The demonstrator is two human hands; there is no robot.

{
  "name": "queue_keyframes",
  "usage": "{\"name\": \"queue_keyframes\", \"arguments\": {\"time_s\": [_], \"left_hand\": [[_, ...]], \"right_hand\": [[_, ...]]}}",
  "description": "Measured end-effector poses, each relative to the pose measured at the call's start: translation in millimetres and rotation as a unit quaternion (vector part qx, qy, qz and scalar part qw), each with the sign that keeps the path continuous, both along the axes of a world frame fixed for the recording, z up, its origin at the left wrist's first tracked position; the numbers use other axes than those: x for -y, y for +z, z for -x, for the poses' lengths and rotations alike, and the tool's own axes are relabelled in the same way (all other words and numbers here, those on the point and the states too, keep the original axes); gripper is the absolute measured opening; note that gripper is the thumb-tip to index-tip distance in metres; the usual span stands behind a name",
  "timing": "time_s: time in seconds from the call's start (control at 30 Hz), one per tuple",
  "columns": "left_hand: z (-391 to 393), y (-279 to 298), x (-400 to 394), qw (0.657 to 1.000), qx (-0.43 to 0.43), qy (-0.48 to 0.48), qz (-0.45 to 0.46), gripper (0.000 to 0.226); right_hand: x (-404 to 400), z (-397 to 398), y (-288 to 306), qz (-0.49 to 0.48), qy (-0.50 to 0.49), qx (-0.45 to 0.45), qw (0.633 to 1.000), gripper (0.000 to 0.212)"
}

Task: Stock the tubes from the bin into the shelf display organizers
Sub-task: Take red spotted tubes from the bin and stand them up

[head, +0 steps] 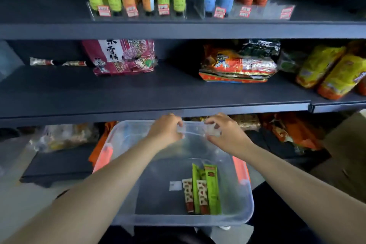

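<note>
While dark matte shelves are carrying clear organizers of upright glossy tubes (tops cut off), both hands, left and right, are pinching the translucent bin's far rim; flat tubes are lying inside.

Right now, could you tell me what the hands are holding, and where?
Both the left hand and right hand grip the clear bin by its far rim.
</note>
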State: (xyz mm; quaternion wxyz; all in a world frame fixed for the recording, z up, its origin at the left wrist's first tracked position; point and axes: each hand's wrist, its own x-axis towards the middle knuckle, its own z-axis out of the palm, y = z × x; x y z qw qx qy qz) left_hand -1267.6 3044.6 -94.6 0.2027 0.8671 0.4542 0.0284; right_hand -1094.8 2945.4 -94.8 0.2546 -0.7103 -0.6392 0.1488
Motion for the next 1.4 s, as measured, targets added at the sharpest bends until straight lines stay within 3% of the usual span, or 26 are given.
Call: {"name": "queue_keyframes", "arguments": {"time_s": [0.13,0.3,0.43,0.6,0.73,0.8,0.97,1.17,1.3,1.4], "left_hand": [[8.0,-60.7,6.1,0.996,-0.034,0.017,0.083,0.038],[15.4,-129.6,25.2,0.981,-0.081,0.012,0.176,0.043],[17.6,-163.1,32.6,0.971,-0.090,-0.002,0.220,0.056],[10.5,-184.1,31.7,0.962,-0.084,-0.022,0.258,0.071],[4.4,-194.8,27.3,0.951,-0.090,-0.015,0.296,0.075],[1.3,-200.6,26.3,0.946,-0.093,-0.013,0.311,0.070],[-6.0,-206.6,27.8,0.942,-0.086,-0.015,0.323,0.034],[-6.7,-206.3,28.0,0.943,-0.078,-0.011,0.324,0.036],[-2.9,-204.1,22.2,0.931,-0.078,-0.010,0.356,0.026],[-0.9,-202.5,20.6,0.919,-0.077,0.000,0.386,0.035]], "right_hand": [[1.2,9.8,-52.8,0.145,0.001,0.007,0.989,0.043],[13.8,20.4,-111.1,0.288,0.053,0.042,0.955,0.029],[16.1,25.1,-131.9,0.354,0.088,0.079,0.928,0.030],[15.4,26.6,-153.5,0.380,0.092,0.086,0.916,0.043],[14.8,30.0,-164.7,0.385,0.064,0.069,0.918,0.040],[14.0,29.0,-171.9,0.377,0.075,0.072,0.920,0.037],[11.6,26.8,-174.4,0.400,0.069,0.061,0.912,0.034],[10.2,29.5,-177.6,0.404,0.073,0.060,0.910,0.028],[7.8,28.3,-174.1,0.373,0.063,0.037,0.925,0.037],[6.5,27.7,-169.2,0.360,0.077,0.037,0.929,0.042]]}}
